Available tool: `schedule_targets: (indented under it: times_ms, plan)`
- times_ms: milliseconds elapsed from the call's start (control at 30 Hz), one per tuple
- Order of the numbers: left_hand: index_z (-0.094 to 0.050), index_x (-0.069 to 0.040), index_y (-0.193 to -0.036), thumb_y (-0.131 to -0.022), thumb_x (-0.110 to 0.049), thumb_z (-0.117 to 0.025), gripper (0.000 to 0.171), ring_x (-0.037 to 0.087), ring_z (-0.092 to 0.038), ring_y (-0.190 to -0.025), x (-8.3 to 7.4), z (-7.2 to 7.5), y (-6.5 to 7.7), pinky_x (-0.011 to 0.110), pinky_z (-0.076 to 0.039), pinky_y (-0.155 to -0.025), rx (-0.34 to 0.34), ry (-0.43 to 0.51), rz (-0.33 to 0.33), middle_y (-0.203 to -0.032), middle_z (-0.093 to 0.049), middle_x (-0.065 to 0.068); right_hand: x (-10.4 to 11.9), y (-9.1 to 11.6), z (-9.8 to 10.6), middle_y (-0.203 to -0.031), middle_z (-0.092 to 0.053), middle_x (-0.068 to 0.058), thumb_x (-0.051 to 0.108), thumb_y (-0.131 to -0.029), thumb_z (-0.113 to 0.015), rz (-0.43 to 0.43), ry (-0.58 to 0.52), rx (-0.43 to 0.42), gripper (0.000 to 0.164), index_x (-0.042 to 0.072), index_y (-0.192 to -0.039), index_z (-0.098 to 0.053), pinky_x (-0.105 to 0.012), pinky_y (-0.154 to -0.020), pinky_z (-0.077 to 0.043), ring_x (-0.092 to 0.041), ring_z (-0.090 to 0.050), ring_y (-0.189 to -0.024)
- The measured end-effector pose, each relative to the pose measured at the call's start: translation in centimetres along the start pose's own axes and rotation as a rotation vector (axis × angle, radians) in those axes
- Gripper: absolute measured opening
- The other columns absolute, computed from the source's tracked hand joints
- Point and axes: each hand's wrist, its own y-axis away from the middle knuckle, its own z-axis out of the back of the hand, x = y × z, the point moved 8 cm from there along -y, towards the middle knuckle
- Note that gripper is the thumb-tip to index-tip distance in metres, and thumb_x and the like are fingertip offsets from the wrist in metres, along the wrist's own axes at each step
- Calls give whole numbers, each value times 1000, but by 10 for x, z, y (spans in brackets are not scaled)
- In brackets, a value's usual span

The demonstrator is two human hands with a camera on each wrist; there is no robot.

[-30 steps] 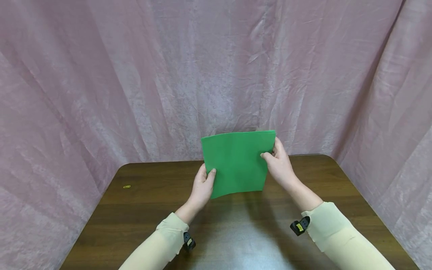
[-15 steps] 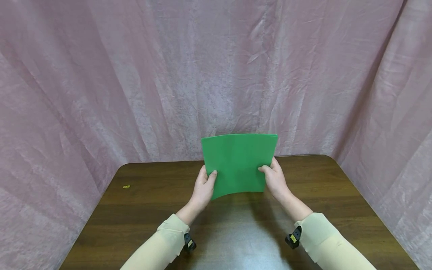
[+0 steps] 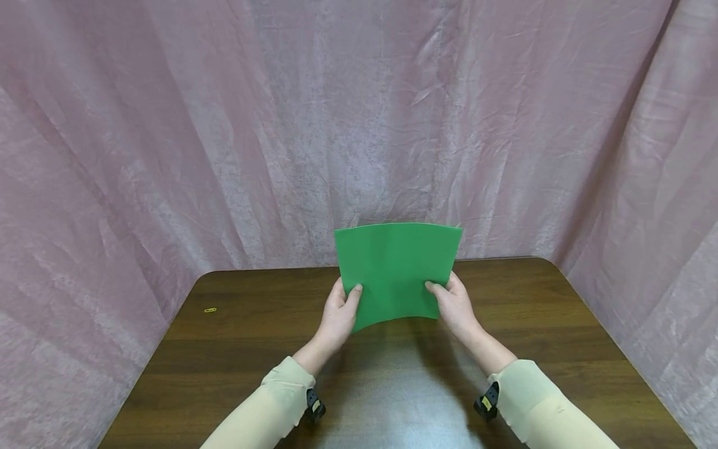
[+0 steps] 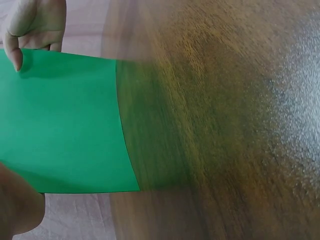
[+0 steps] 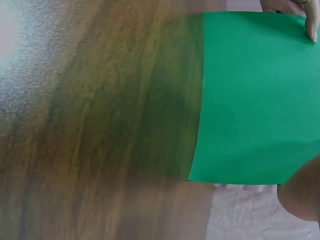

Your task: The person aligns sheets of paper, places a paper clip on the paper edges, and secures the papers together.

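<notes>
A green sheet of paper [image 3: 395, 268] is held up above the table, tilted and bowed along its top and bottom edges. My left hand [image 3: 338, 315] grips its left side, the thumb on the near face and the fingers behind. On the opposite side, my right hand [image 3: 457, 305] pinches the sheet in the same way. In the left wrist view, the right hand [image 4: 37, 25] shows at the far edge of the paper [image 4: 65, 120]. The right wrist view has the left hand [image 5: 300, 12] at its top corner. The fingers behind the sheet are mostly hidden.
A small yellow paper clip [image 3: 210, 310] lies on the left part of the dark wooden table [image 3: 252, 349]. Pink curtains [image 3: 359, 112] hang behind the table and along its sides. Each wrist carries a small black camera.
My right hand has slid down the paper's right side, from near the top corner to lower on the edge. The sheet has become more bowed; the left hand barely moved.
</notes>
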Motion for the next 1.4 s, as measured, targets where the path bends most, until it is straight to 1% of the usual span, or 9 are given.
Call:
schedule_targets:
  times_ms: [133,267,367,467,567,767,1033,1200,1400]
  plan:
    - [-47,-7,-144,-111,-19,-47,35,39,-66,-113,0,0,-1,58,-52,-97,-3,-12,11,-129,-65,18,-3,0,-2,-129,-61,-20,15,-108,-51,0,1,13,32,0,-137,-54,-56,-98,-52,-34,-65,-114]
    - [-48,-4,-141,-110,-18,-48,33,40,-67,-110,-2,2,-1,56,-54,-94,-34,-25,17,-126,-65,20,-2,1,-4,-126,-63,-24,18,-109,-50,6,27,22,32,-1,-135,-54,-57,-93,-54,-39,-66,-111]
    - [-49,-1,-138,-110,-16,-49,33,39,-67,-107,-4,4,0,54,-56,-91,-60,-44,18,-124,-65,21,1,3,-5,-124,-64,-25,20,-110,-49,9,54,30,33,-1,-135,-54,-57,-92,-55,-40,-67,-109]
    - [-49,-1,-139,-110,-16,-49,33,34,-68,-107,-7,6,-1,50,-57,-89,-62,-69,30,-124,-65,19,5,5,-5,-124,-64,-24,21,-110,-49,4,70,45,33,0,-136,-53,-57,-90,-56,-40,-68,-108]
    - [-48,-1,-140,-110,-18,-49,35,31,-68,-106,-9,7,-1,47,-58,-88,-42,-92,46,-125,-65,18,9,9,-6,-124,-65,-23,22,-110,-49,-1,87,67,34,2,-137,-53,-54,-88,-57,-39,-68,-107]
    - [-46,-4,-142,-111,-23,-48,37,28,-69,-103,-10,9,3,44,-59,-84,15,-118,124,-122,-66,16,14,14,-5,-125,-66,-22,21,-109,-51,3,135,80,36,5,-141,-52,-51,-86,-58,-37,-69,-105]
    - [-45,-6,-147,-110,-25,-50,42,24,-69,-99,-5,12,12,39,-58,-83,63,-123,228,-120,-67,14,8,20,-3,-123,-67,-21,19,-108,-53,-25,188,90,40,2,-144,-49,-42,-82,-59,-29,-70,-99]
    - [-46,-4,-146,-110,-24,-50,42,23,-68,-96,2,16,18,38,-57,-82,90,-126,286,-117,-67,14,1,26,-5,-120,-69,-20,16,-107,-54,-90,129,142,41,-1,-143,-47,-40,-81,-59,-25,-70,-97]
    - [-44,-2,-148,-109,-24,-53,45,22,-66,-102,11,19,25,38,-56,-85,113,-120,349,-123,-65,14,-11,31,-5,-118,-69,-17,11,-105,-55,-182,76,172,41,-4,-143,-46,-40,-80,-59,-23,-70,-96]
